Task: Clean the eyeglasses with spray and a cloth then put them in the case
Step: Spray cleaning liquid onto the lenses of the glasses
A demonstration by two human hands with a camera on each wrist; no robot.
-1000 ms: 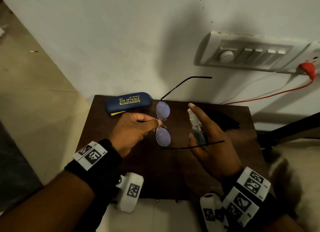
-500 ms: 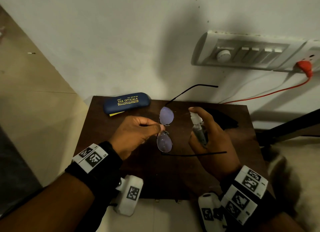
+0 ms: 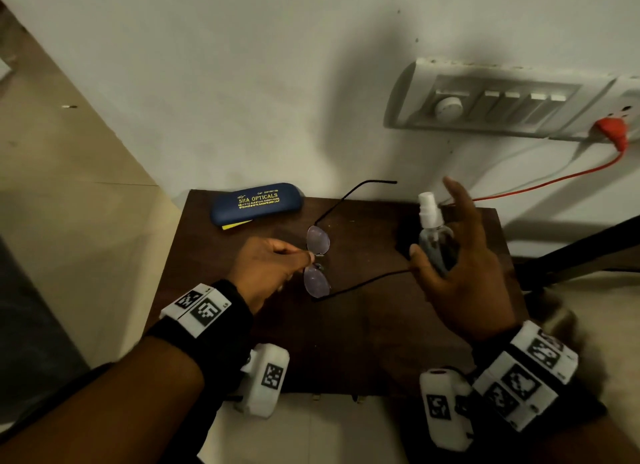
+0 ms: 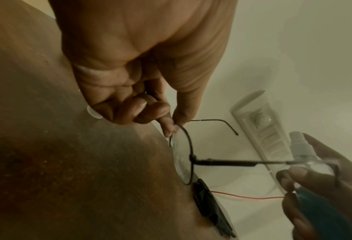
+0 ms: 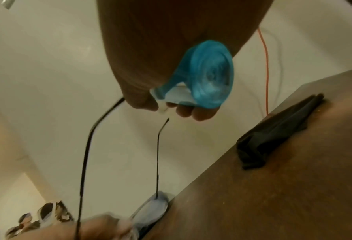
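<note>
Thin black-framed eyeglasses point(image 3: 317, 259) hang above the brown table point(image 3: 363, 342), temples spread toward the right. My left hand point(image 3: 270, 266) pinches them at the bridge point(image 4: 174, 128). To their right, my right hand point(image 3: 450, 256) holds a small clear spray bottle point(image 3: 433, 235) with blue liquid and a white nozzle; the index finger is lifted off the nozzle. The bottle's blue base point(image 5: 209, 76) shows in the right wrist view. A dark blue glasses case point(image 3: 256, 202) lies closed at the table's back left. A black cloth point(image 5: 273, 134) lies folded at the back right, mostly hidden behind my right hand in the head view.
A white wall stands right behind the table, with a switch panel point(image 3: 491, 103) and a red plug and cable point(image 3: 613, 134) at the right. A yellow slip point(image 3: 233, 225) pokes out under the case. Tiled floor lies to the left.
My right hand has drawn the bottle to the right, away from the lenses, and its index finger has lifted off the nozzle. The glasses have tilted slightly in my left hand.
</note>
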